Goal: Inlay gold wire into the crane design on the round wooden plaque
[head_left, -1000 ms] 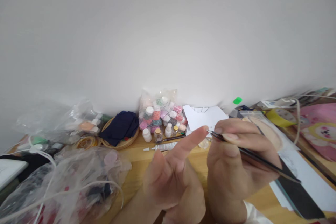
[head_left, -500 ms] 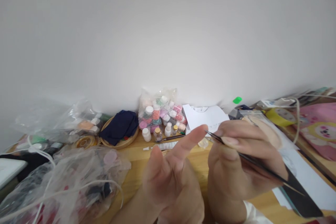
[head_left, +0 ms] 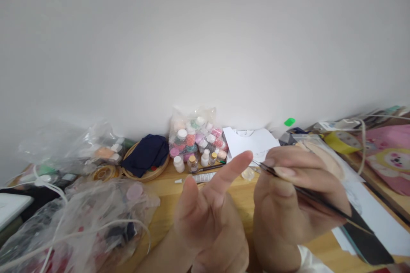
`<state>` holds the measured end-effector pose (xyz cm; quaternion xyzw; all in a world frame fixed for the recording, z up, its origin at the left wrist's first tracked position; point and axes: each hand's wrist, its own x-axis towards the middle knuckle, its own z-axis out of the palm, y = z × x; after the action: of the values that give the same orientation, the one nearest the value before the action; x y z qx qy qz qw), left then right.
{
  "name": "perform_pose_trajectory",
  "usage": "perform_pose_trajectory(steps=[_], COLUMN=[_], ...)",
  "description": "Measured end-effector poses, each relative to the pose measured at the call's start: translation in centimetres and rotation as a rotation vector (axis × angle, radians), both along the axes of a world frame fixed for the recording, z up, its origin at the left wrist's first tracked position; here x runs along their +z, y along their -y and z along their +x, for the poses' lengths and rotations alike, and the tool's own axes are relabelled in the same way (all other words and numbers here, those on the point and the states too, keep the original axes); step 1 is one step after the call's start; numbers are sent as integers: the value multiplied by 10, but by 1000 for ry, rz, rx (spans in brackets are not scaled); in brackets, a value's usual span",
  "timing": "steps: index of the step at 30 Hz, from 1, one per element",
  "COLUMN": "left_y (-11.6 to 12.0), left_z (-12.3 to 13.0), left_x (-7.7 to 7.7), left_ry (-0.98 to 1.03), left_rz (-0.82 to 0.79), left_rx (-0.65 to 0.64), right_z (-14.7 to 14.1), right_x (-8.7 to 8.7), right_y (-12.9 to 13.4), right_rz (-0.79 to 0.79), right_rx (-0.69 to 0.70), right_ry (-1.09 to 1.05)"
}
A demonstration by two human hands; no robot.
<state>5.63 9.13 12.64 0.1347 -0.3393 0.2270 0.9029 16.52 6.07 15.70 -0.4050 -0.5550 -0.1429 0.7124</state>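
My right hand (head_left: pixel 297 192) pinches a pair of thin dark tweezers (head_left: pixel 315 196) between thumb and fingers, the points aimed left. My left hand (head_left: pixel 208 217) is raised beside it, palm towards me. Its index finger is stretched out, the thumb stands apart, and the other fingers curl in. The tweezers' points are right by the tip of that index finger, with a small gap. Whether something tiny sits on the fingertip or between the points is too small to tell.
Small bottles (head_left: pixel 192 164) and a clear bag of colourful jars (head_left: pixel 192 134) stand against the wall. Behind my hands lie a white tube (head_left: pixel 201 178) and white paper (head_left: pixel 250 143). Navy cloth (head_left: pixel 145 155), a crumpled plastic bag (head_left: pixel 96 209) and cables (head_left: pixel 59 192) are left; a phone (head_left: pixel 368 239) is right.
The tweezers' points have shifted slightly right, away from my left index fingertip, which they met or nearly met before. My left hand stays almost still.
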Motion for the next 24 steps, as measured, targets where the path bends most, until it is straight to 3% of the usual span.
perform_pose_trajectory(steps=[13, 24], left_y=[1, 0], left_z=[1, -1], left_x=[3, 1], left_ry=[-63, -53], left_rz=[18, 8], left_rx=[43, 4], right_z=[2, 2], right_x=[-1, -1], right_y=[-1, -2], right_rz=[1, -1], right_rx=[-25, -26], right_ry=[35, 35])
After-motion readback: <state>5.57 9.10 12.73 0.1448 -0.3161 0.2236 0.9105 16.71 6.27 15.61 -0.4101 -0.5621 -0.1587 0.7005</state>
